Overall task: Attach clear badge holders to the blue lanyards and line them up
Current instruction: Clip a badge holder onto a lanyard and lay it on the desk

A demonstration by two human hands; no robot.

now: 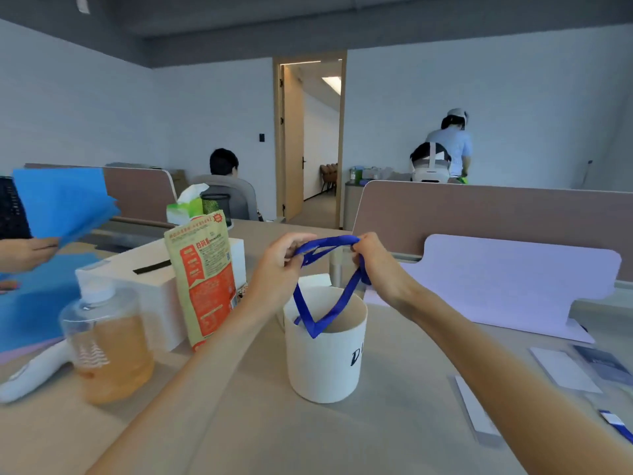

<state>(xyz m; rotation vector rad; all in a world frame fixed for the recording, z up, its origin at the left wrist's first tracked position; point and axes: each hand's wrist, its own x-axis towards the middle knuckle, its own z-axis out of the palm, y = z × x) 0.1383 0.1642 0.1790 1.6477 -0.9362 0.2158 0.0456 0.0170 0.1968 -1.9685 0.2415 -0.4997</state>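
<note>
Lanyard (327, 305) | both hands pinch | loop dips, seemingly, into white cup (325, 365)

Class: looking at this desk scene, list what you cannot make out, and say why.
- Blue lanyard lower end: hidden inside the white tub, head view.
- Tub lettering: curves out of sight.
- Badge holders: blurred, partly cut by the right edge.
- Lanyard clip: not visible, possibly covered by the fingers.

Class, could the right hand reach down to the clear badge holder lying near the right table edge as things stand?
Probably yes, but not freely: the right hand and left hand both grip the blue lanyard above the white cup. Nothing blocks the badge holder.
</note>
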